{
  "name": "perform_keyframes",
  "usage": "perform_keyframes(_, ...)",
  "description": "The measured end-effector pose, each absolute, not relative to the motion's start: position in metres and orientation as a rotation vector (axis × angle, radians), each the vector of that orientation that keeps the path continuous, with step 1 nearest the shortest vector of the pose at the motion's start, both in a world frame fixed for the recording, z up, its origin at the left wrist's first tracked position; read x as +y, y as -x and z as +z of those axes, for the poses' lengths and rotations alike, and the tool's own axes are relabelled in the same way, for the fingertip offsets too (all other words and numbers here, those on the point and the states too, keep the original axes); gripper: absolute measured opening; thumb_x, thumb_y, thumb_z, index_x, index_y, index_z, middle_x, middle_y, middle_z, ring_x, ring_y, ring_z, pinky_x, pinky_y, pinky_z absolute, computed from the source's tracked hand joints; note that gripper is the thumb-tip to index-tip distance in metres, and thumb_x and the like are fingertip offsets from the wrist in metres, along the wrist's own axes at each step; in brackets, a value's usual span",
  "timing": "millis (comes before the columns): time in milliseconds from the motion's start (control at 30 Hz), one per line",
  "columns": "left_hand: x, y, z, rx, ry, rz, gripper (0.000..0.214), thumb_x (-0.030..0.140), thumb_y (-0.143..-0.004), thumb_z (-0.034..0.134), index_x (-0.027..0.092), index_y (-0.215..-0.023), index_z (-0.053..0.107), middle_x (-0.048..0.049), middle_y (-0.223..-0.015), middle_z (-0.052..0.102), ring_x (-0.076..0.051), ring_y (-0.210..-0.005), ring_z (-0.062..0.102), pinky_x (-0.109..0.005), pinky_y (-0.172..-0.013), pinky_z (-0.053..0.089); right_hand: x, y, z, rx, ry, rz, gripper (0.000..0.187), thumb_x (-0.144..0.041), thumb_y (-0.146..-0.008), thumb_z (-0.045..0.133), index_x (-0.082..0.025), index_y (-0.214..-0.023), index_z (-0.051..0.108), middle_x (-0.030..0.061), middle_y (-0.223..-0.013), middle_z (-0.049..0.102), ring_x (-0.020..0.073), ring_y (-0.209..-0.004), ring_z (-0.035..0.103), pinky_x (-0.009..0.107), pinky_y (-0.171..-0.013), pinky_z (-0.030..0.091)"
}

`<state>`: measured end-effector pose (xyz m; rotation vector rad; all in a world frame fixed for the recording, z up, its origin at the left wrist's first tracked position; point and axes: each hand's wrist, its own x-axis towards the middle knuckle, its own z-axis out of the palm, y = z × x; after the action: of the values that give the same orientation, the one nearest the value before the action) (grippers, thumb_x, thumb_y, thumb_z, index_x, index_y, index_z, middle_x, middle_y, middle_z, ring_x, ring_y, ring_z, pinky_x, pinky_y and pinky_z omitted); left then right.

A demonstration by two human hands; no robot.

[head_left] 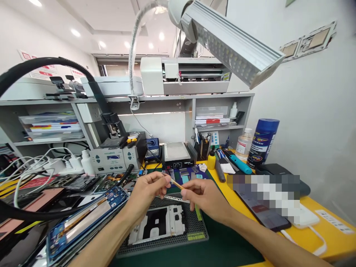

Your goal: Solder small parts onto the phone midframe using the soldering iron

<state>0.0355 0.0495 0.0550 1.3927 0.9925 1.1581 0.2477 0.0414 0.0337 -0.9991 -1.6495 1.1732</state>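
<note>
A thin orange-and-pale strip (177,184), perhaps a flex cable, is stretched between my two hands above the mat. My left hand (152,188) is closed, its thumb and forefinger pinching the pale end. At the orange end, the fingertips of my right hand (204,198) are pinched together. A slim silvery piece with holes (176,198) runs out beneath the right fingers; I cannot tell whether they hold it. Below both hands, a metal phone frame (161,224) with a black middle lies on a grey perforated mat (155,246).
To the left lie opened phones, including a blue phone frame (89,218), under a black hose. A heating plate (176,152) stands at the back beside a soldering unit (114,159). On the right are a spray can (263,142) and a phone (261,207). A lamp (233,44) hangs overhead.
</note>
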Motion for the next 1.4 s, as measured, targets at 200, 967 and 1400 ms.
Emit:
perform_keyframes(200, 0.038, -0.052, 0.047, 0.98, -1.368, 1.16, 0.038, 0.053, -0.079, 0.08, 0.017, -0.073, 0.069, 0.0031, -0.058, 0.056, -0.012, -0.057, 0.047, -0.025, -0.058, 0.042, 0.029, -0.239, 0.028, -1.833, 1.04, 0.964, 0.026, -0.042, -0.095, 0.067, -0.018, -0.087, 0.073, 0.0002, -0.07, 0.067, 0.0131, -0.053, 0.063, 0.024, -0.052, 0.046)
perform_keyframes(967, 0.034, -0.048, 0.045, 0.74, -1.344, 1.017, 0.033, 0.047, -0.089, 0.075, 0.014, -0.094, 0.076, 0.0021, -0.063, 0.056, -0.012, -0.063, 0.046, -0.026, -0.066, 0.039, 0.03, -0.248, 0.041, -1.658, 0.716, 1.841, 0.044, -0.057, -0.097, 0.058, -0.014, -0.1, 0.068, 0.0072, -0.081, 0.072, 0.0135, -0.049, 0.066, 0.026, -0.053, 0.05)
perform_keyframes(1400, 0.036, -0.043, 0.044, 0.774, -1.365, 1.041, 0.033, 0.045, -0.084, 0.081, 0.017, -0.067, 0.077, -0.0026, -0.067, 0.063, -0.015, -0.068, 0.051, -0.029, -0.067, 0.043, 0.03, -0.252, 0.041, -1.724, 0.778, 1.648, 0.033, -0.048, -0.092, 0.071, -0.017, -0.085, 0.077, 0.0027, -0.078, 0.072, 0.0191, -0.069, 0.073, 0.03, -0.068, 0.055)
